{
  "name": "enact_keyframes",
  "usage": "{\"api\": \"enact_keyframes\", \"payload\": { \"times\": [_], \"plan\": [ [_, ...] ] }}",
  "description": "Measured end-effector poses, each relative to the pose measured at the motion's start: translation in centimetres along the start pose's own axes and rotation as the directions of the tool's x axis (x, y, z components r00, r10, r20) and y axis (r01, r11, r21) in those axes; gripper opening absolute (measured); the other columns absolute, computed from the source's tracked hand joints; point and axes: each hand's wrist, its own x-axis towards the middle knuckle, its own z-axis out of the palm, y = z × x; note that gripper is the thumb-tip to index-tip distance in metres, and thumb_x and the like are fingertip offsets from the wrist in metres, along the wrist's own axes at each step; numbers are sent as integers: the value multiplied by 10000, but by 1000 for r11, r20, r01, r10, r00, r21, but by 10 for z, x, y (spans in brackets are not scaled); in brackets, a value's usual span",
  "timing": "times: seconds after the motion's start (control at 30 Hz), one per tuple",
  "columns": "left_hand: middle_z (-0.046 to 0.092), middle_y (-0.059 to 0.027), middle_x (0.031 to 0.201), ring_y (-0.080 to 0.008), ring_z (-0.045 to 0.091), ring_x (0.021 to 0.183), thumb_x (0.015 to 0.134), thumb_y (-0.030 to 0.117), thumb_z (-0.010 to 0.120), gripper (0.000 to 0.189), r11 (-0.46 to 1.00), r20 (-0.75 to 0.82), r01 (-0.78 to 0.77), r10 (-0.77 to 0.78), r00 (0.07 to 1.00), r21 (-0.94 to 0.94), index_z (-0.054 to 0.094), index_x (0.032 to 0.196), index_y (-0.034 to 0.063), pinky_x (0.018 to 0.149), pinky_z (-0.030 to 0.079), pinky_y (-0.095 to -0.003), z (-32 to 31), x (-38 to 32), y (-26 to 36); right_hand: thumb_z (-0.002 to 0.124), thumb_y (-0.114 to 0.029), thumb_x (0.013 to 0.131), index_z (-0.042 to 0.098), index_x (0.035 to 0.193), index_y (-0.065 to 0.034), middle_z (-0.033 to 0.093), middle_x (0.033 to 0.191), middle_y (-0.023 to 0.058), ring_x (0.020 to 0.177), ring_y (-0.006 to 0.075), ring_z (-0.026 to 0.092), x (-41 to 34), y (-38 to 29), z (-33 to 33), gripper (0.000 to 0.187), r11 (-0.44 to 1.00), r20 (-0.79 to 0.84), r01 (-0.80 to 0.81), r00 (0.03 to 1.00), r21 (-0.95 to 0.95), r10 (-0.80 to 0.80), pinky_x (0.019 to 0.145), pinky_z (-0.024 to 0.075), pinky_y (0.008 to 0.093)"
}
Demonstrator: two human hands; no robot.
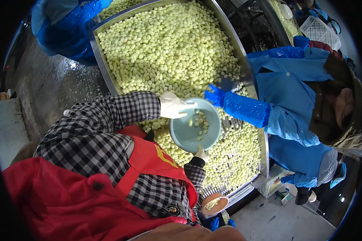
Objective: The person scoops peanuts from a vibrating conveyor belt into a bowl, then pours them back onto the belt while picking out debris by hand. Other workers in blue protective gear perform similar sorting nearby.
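Note:
A light blue-green plastic basin [181,135] with several pale green grapes [201,120] inside is over a metal trough [261,144] of grapes. My left hand [173,106], in a white glove, reaches over the basin's upper left rim with its fingers apart. Just below its fingertips is one slightly blurred grape [190,122]; whether it is in the air is unclear. My right hand [202,154], also in a pale glove, holds the basin's lower rim, its fingers partly hidden. Loose grapes [166,42] heap up beyond the basin and lie thinner over slats below it.
A co-worker's blue-gloved hand [214,95] is right beside the basin's upper right rim. Another person in blue [68,33] stands at the upper left. An orange-brown bowl [214,203] with grapes sits at the trough's lower end. A white crate [321,32] is at upper right.

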Motion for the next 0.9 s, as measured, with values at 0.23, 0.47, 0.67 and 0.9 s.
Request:
{"api": "enact_keyframes", "payload": {
  "times": [0.23,0.47,0.67,0.9],
  "plan": [
    [11,-231,1652,-330,472,1353,1025,407,431,680,703,-239,692,-652,719,164,135,1608,224,1132,387,-491,-34,12,-113,767,-124,754,719,1039,99,750,958,156,793,216,695,-6,2,2,366,994,7,106,994,-40,-106,760,557,338],
    [-8,-93,1680,-376,36,1535,988,409,507,664,864,455,491,-483,748,112,263,1584,250,1208,59,-624,20,-3,-47,753,-77,773,706,1051,118,744,966,148,810,207,683,-17,-5,5,343,998,-49,-36,998,48,38,763,550,328],
    [244,-136,1635,-263,251,1505,983,260,537,632,822,267,480,-410,872,-306,313,1564,152,1238,227,-364,8,-22,-111,729,-60,776,704,1050,116,736,949,153,788,216,677,-13,11,-13,326,984,-72,38,997,174,-26,740,552,338],
    [-7,-149,1672,-396,62,1527,908,644,556,885,341,97,933,-931,352,-113,118,1608,324,1234,172,-539,-56,-42,-239,790,-132,735,647,908,143,693,822,160,597,229,633,24,60,-20,355,991,-120,-29,992,133,45,511,534,366]
  ]
}}
